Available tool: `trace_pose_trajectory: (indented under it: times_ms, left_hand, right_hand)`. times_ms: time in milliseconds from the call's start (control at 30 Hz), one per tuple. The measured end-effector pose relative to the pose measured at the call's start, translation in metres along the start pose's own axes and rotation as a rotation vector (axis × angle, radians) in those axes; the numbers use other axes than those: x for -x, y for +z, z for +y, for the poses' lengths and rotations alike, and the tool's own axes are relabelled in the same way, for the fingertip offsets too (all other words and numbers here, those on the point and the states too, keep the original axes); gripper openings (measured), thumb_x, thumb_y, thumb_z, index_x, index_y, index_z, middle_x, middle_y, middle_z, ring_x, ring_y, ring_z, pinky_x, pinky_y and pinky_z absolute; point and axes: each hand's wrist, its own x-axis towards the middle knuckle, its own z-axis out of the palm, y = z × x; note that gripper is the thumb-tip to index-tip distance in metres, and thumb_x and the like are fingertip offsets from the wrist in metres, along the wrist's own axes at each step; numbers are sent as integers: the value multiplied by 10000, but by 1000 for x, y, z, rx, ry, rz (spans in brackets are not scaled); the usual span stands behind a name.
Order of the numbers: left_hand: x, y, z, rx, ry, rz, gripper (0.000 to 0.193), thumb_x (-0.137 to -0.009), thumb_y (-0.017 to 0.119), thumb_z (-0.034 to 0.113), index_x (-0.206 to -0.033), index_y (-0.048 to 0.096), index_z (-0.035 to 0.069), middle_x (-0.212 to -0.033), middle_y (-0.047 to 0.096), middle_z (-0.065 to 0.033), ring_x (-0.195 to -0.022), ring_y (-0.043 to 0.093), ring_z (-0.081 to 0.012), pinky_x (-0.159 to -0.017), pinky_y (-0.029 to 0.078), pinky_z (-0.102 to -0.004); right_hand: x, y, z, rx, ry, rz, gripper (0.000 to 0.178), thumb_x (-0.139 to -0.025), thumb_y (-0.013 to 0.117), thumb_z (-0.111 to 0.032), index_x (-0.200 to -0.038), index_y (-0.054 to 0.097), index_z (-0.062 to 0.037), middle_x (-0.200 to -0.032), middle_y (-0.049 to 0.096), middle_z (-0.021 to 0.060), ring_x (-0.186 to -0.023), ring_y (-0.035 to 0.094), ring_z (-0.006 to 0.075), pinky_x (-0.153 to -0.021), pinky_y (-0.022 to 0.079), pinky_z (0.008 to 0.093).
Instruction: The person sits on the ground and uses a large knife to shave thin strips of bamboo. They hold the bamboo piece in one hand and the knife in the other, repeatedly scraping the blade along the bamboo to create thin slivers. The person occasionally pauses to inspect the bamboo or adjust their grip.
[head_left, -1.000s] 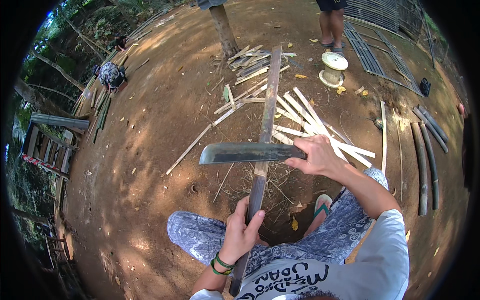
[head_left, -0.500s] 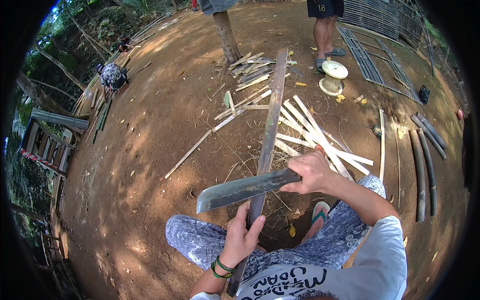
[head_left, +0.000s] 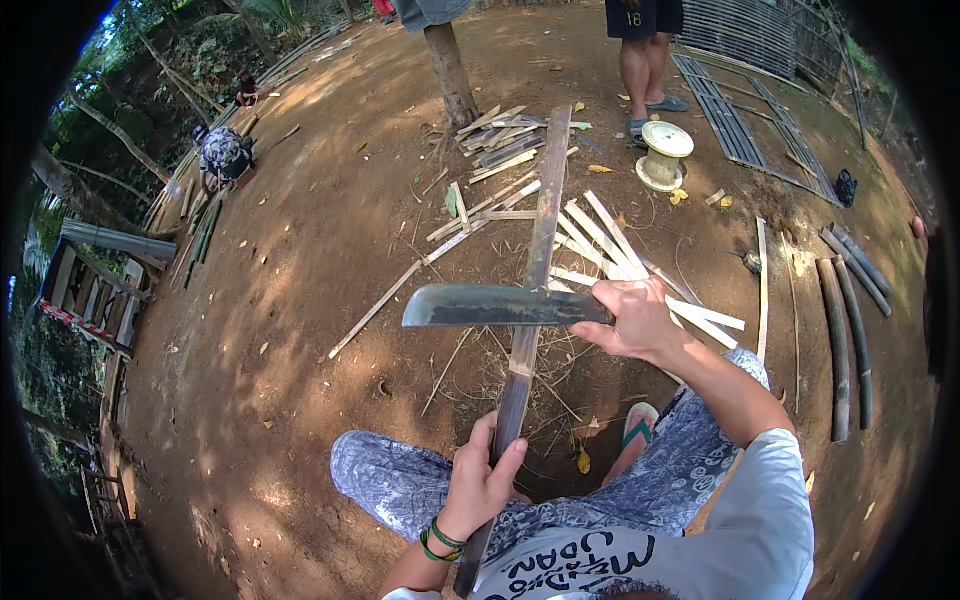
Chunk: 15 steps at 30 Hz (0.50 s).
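Note:
A long dark bamboo strip (head_left: 550, 205) slants up and away from my lap, its near end beside my shirt. My left hand (head_left: 480, 480) is closed round the strip's lower part, thumb on top. In my right hand (head_left: 635, 318) is a machete (head_left: 490, 306) with a broad dark blade, gripped at its handle end; the handle itself is mostly hidden by the fingers. The blade lies crosswise over the strip, its tip to the left. A pale scraped band (head_left: 523, 350) shows on the strip just below the blade.
Pale split bamboo strips (head_left: 610, 240) lie fanned out ahead, with a pile of short pieces (head_left: 505, 140) by a tree trunk (head_left: 452, 75). A cream spool (head_left: 664, 157) stands near another person's legs (head_left: 645, 75). Bamboo poles (head_left: 838, 345) lie at right. Someone crouches (head_left: 225, 158) far left.
The machete has moved up along the strip, away from my left hand, and turned from slanted to nearly level. A pale patch on the strip is now uncovered. My left hand stays put.

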Motion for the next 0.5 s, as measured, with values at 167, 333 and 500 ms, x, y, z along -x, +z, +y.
trace_pose_trajectory:
  times_ms: [167,333,500]
  left_hand:
    - [9,-1,7,-7,-31,-42,395,-1004,620,159,-1328,485,-24,-679,533,28,-496,500,-41,-440,380,-218]
    - [10,-4,1,-5,13,-36,413,-1004,619,165,-1343,474,-22,-688,556,20,-497,509,-39,-435,384,-210]
    - [26,-8,-16,-45,53,-69,405,-1002,620,160,-1334,481,-26,-720,596,3,-499,508,-34,-439,388,-209]
  right_hand:
    - [-3,-2,24,-24,90,79,554,-819,722,-601,-739,589,-69,-573,572,115,-534,612,310,-493,456,436]
    - [3,-4,2,29,17,-63,561,-810,719,-614,-731,593,-74,-624,603,108,-563,623,310,-521,454,451]
    - [-14,-18,37,-25,279,60,520,-873,685,-548,-757,599,-48,-641,611,146,-590,627,339,-564,475,467]
